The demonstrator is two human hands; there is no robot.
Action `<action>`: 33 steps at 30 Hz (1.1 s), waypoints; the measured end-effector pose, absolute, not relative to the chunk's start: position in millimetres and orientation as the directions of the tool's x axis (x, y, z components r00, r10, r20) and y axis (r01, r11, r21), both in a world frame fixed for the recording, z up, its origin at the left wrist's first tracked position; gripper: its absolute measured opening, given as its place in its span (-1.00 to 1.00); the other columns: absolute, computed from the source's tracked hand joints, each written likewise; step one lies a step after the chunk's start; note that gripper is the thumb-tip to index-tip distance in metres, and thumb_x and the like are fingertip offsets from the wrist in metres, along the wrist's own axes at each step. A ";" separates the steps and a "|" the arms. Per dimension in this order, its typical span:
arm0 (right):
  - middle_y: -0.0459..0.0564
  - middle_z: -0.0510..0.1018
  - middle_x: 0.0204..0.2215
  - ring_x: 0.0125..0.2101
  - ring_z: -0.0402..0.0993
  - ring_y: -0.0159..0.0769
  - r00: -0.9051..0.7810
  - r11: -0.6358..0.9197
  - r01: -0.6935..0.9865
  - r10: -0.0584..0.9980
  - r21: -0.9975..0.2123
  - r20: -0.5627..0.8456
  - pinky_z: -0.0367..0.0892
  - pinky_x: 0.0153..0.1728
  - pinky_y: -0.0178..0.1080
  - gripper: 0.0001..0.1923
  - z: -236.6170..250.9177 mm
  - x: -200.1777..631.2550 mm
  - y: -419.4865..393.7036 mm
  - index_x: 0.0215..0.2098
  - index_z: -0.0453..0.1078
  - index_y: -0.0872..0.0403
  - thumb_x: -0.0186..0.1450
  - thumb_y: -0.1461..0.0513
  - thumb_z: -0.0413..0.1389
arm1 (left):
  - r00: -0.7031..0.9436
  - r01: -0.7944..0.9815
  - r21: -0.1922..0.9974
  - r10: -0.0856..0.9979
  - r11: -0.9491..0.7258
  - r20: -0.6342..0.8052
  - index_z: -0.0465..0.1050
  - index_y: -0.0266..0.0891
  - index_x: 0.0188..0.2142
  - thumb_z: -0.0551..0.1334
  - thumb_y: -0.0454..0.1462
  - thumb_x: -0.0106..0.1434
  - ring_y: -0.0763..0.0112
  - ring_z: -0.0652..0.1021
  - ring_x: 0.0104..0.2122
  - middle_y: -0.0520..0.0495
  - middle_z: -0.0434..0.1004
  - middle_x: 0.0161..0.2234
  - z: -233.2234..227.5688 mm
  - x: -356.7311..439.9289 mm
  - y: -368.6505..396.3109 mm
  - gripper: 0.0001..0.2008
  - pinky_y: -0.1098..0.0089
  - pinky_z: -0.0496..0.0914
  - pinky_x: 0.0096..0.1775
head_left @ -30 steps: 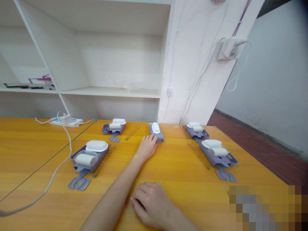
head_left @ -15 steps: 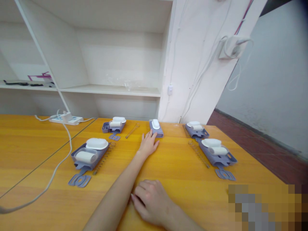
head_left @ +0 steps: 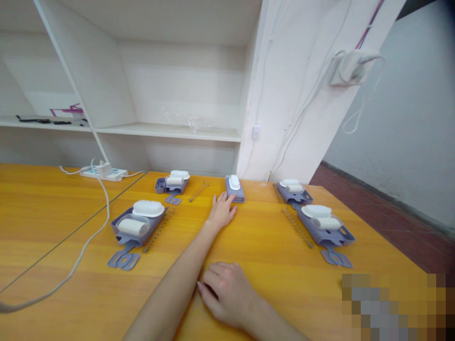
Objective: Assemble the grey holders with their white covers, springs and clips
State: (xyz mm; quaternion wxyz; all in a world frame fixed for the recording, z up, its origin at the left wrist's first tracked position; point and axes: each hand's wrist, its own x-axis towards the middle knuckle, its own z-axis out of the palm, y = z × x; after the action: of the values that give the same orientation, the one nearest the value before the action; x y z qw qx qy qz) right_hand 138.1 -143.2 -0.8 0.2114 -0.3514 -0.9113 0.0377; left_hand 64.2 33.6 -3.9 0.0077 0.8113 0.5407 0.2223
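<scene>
A plain workroom, its exact trade unclear, shows in a broad wooden table (head_left: 263, 270) laid with similar purple-gray cases (head_left: 330, 236), open white shelving (head_left: 170, 131) behind, a power strip (head_left: 115, 175) on top, cords (head_left: 302, 112) running down a white wall (head_left: 284, 61) from a socket (head_left: 350, 68), and reddish flooring (head_left: 373, 206).

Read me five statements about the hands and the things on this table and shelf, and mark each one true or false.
1. The left hand reaches farther forward than the right hand. True.
2. The right hand's fingers are at the middle box. False: the left hand's fingers are at the middle box.
3. A power strip lies at the back left of the table. True.
4. The wire coils hang on the wall. False: the wire coils lie on the table.
5. The middle box has a white piece on it. True.
</scene>
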 end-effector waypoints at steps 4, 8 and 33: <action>-0.12 0.48 -0.49 -0.47 0.35 -0.38 -0.661 0.748 0.625 0.659 -0.222 0.359 0.03 -0.47 -0.29 -0.83 -0.9 137.7 -143.1 -0.45 0.28 0.04 0.28 0.19 -0.03 | 0.318 0.868 0.270 0.885 -0.416 0.341 0.01 -0.07 0.20 -0.01 -0.09 0.29 0.17 0.13 0.22 -0.21 0.12 0.21 -6.1 62.8 34.6 -0.50 -0.02 -0.03 0.16; -0.13 0.49 -0.48 -0.46 0.36 -0.38 -0.659 0.744 0.630 0.663 -0.221 0.354 0.05 -0.46 -0.29 -0.84 -0.9 137.7 -143.5 -0.44 0.28 0.03 0.28 0.18 -0.03 | 0.316 0.876 0.266 0.896 -0.401 0.311 -0.13 -0.01 0.25 -0.01 -0.05 0.29 0.12 0.12 0.22 -0.23 0.11 0.22 -6.8 61.6 33.7 -0.42 -0.04 -0.02 0.15; -0.08 0.45 -0.45 -0.43 0.34 -0.35 -0.676 0.748 0.592 0.664 -0.301 0.320 0.10 -0.44 -0.30 -0.89 6.7 140.5 -146.2 -0.39 0.30 0.05 0.22 0.23 -0.04 | 0.257 0.944 0.162 0.950 -0.286 0.178 0.44 -0.23 -0.28 -0.06 -0.05 0.30 0.19 0.52 -0.24 -0.19 0.52 -0.27 14.9 39.5 24.5 -0.60 0.28 0.35 -0.23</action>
State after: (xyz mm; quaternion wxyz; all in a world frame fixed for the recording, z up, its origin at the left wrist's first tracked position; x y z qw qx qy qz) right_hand 140.5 -146.2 6.7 0.2084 -0.3443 -0.9113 0.0865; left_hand 39.5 24.5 14.9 0.0111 0.7928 0.5974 0.1206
